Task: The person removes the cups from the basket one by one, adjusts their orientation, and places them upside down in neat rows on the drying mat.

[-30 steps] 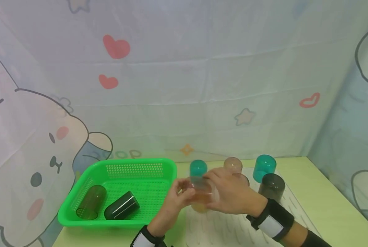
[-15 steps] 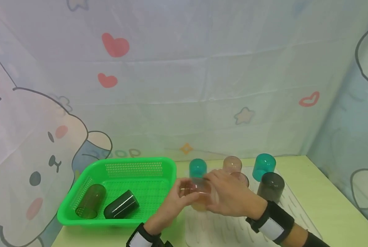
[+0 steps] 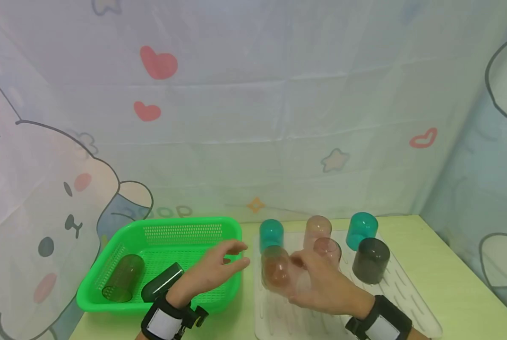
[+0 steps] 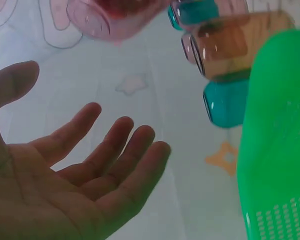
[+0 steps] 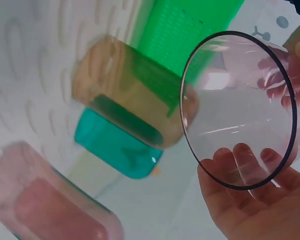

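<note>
My right hand (image 3: 327, 285) grips a see-through pale pink cup (image 5: 240, 110) on its side above the white ridged board (image 3: 274, 323). In the right wrist view its dark-rimmed mouth faces the camera, with fingers showing through the wall. My left hand (image 3: 212, 269) is apart from the cup, over the right side of the green basket (image 3: 164, 307), its palm bare and fingers spread in the left wrist view. An amber cup (image 3: 274, 257) stands upside down on the board, partly overlapped by the pink cup in the head view.
Upside down on the board stand a teal cup (image 3: 271, 230) at the back left, two pink cups (image 3: 318, 226) in the middle, another teal cup (image 3: 362, 229) and a smoky grey cup (image 3: 371, 259) at the right. The basket holds a brown cup (image 3: 123, 278) and a dark cup (image 3: 168, 278), both lying down.
My left hand has let go of the pink cup and moved left over the basket. The right hand keeps the cup and has shifted slightly lower.
</note>
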### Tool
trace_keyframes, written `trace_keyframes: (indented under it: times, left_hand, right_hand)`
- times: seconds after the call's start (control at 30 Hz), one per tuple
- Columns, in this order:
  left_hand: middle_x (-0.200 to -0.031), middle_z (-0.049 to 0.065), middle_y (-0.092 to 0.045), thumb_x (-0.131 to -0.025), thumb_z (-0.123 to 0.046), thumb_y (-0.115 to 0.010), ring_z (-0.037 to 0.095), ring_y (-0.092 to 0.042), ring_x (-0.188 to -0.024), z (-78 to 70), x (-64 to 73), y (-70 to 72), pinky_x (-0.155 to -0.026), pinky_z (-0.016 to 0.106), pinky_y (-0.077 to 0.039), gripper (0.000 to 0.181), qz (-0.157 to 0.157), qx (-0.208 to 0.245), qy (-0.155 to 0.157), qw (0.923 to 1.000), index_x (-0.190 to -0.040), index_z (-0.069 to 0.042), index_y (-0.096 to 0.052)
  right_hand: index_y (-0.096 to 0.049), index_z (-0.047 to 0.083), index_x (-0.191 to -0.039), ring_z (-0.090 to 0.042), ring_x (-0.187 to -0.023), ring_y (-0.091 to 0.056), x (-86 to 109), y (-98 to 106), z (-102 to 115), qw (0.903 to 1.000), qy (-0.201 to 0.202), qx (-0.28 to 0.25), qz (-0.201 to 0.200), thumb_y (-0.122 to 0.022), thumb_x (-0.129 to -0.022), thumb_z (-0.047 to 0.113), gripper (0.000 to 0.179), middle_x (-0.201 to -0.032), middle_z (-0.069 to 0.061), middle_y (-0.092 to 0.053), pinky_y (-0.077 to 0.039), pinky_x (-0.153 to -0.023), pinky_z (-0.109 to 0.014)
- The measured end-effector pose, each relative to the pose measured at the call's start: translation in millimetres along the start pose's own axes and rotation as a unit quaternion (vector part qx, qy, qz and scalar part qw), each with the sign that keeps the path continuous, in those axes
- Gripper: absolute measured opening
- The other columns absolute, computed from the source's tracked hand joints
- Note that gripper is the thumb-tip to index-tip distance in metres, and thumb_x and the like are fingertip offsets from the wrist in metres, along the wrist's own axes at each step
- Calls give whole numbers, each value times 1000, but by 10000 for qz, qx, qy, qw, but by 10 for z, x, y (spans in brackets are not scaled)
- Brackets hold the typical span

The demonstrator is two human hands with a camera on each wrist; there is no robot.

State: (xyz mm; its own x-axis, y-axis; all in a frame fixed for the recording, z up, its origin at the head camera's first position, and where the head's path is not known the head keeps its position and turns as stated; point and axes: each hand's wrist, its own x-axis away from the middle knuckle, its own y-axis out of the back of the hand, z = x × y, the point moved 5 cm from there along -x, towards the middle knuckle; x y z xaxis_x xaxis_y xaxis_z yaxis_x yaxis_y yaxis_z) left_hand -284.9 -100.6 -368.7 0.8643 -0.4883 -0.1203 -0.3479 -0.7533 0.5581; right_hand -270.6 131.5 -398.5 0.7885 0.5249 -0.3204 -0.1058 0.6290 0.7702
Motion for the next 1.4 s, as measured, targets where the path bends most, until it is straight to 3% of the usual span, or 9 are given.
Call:
trace_keyframes:
  times: [0.2,0.4,0.7,0.83,1.13,1.4]
  left_hand:
    - [-125,14,-55,-97,-33,-55,37,-48,-119,47,-1,202,-96,51,-41,40,26,-932,140,9955,-123,-2,-57]
    - [-120,13,-57,-97,-31,-55,34,-52,-114,132,-19,378,-93,48,-43,35,-78,-1528,167,9881,-117,-3,-60]
    - [-117,16,-59,-97,-28,-55,36,-54,-112,247,-17,586,-90,49,-45,31,18,-1765,267,9839,-114,-3,-62]
    - [-117,14,-60,-97,-30,-55,35,-54,-111,284,-15,646,-90,48,-46,30,167,-1777,460,9829,-112,-5,-62]
    - [-115,10,-60,-97,-34,-54,31,-56,-108,434,-10,729,-85,44,-48,33,269,-1844,902,9783,-114,-7,-61]
    - [-115,10,-59,-97,-35,-54,31,-56,-108,437,-5,750,-84,44,-48,34,298,-1758,1057,9783,-116,-7,-60]
  right_hand:
    - [-49,23,-119,-12,-104,-50,96,-195,-134,9951,-461,-846,213,-79,-72,49,62,-115,9,-50,-48,-85,-33]
    - [-45,15,-125,-18,-111,-50,131,-369,-222,9838,-772,-1517,556,-79,-75,38,64,-122,1,-48,-47,-90,-32]
    - [-46,7,-122,-23,-111,-50,154,-557,-276,9716,-1074,-1982,725,-80,-74,32,64,-118,-4,-51,-44,-93,-40]
    - [-46,7,-120,-22,-110,-50,140,-635,-297,9649,-1216,-2179,813,-79,-75,30,61,-116,-4,-50,-42,-94,-43]
    - [-44,8,-120,-22,-109,-52,130,-796,-367,9612,-1448,-2140,966,-80,-72,27,64,-114,-4,-52,-47,-90,-40]
    - [-42,7,-122,-20,-107,-53,132,-835,-408,9673,-1134,-2096,865,-81,-72,25,66,-117,-5,-52,-47,-86,-27]
